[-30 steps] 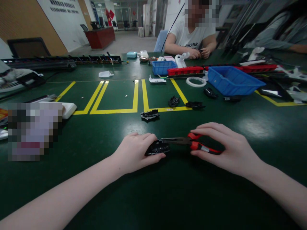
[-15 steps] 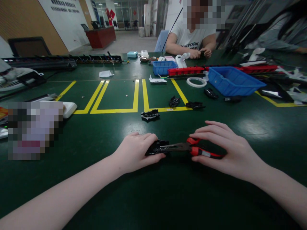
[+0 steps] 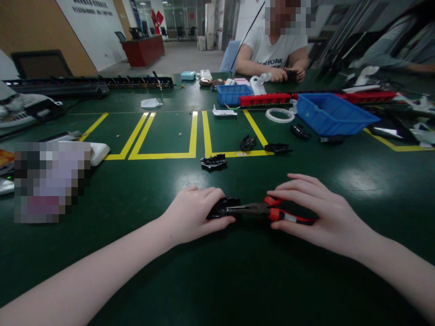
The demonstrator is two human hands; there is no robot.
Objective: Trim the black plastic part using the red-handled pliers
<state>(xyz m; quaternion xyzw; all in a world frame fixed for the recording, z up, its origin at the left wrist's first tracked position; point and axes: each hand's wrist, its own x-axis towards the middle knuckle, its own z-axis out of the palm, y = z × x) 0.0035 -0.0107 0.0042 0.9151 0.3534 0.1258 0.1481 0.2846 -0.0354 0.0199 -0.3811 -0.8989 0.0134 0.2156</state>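
Near the middle of the green table, my left hand point(image 3: 193, 210) is closed around a black plastic part point(image 3: 222, 208), with the thumb along its near side. My right hand point(image 3: 319, 213) grips red-handled long-nose pliers point(image 3: 275, 210), fingers on the far handle and thumb on the near one. The dark jaws point left and meet the right end of the black part; what lies between their tips is too small to make out. Beyond my hands lie loose black parts, one with a silvery edge point(image 3: 213, 161) and another by the yellow tape point(image 3: 248, 143).
A large blue bin point(image 3: 335, 115) and a smaller blue bin point(image 3: 234, 95) stand farther back, with a tape roll point(image 3: 280, 115) between them. A red strip point(image 3: 265, 99) runs behind. At left lies a white object point(image 3: 100, 154). Across the table a person point(image 3: 277, 59) holds a dark piece.
The pliers' handles have shifted very slightly left, and the right hand with them. The left hand keeps its hold on the black part. The view has moved a little.
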